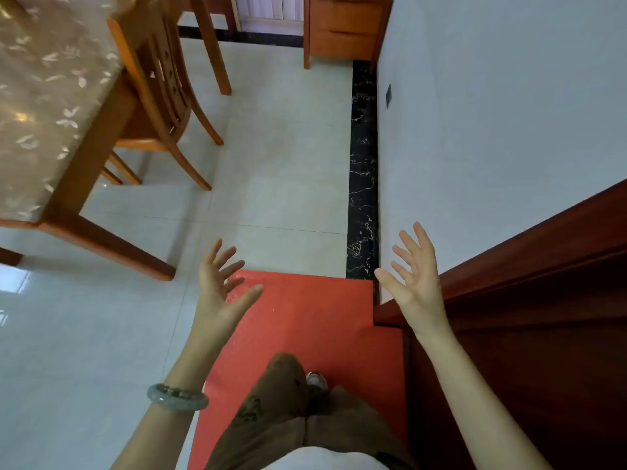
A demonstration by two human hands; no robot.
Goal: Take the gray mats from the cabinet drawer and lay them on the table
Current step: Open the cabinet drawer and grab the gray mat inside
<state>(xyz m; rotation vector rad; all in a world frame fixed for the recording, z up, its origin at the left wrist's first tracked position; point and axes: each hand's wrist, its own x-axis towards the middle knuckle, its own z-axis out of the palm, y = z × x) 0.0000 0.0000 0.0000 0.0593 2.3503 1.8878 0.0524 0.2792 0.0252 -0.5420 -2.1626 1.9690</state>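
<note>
Head view, looking down. Your left hand (220,286) and right hand (415,279) are both raised in front of you, fingers spread wide, palms empty; neither touches anything. A grey bangle (177,397) sits on your left wrist. You stand on a red floor mat (305,317), with a dark red-brown cabinet (543,317) close at your right, its top edge just beside your right hand. No drawer front or handle of this cabinet can be made out from this angle, and no gray mats are in view; judged from the task, they are presumably inside a closed drawer. The desk (51,96), covered with a leaf-patterned cloth, stands up and to your left, well apart from your hands, with a wooden chair (159,83) pushed in near its corner. A smaller orange cabinet (342,28) with two drawers stands by the far wall.

Risks from here: two cabinets are in sight, so you may open the wrong one. The drawer lies low and out of view, so a blind reach could miss its pull. Carrying the mats across, you could catch the red mat's edge, the desk leg, or the chair.
</note>
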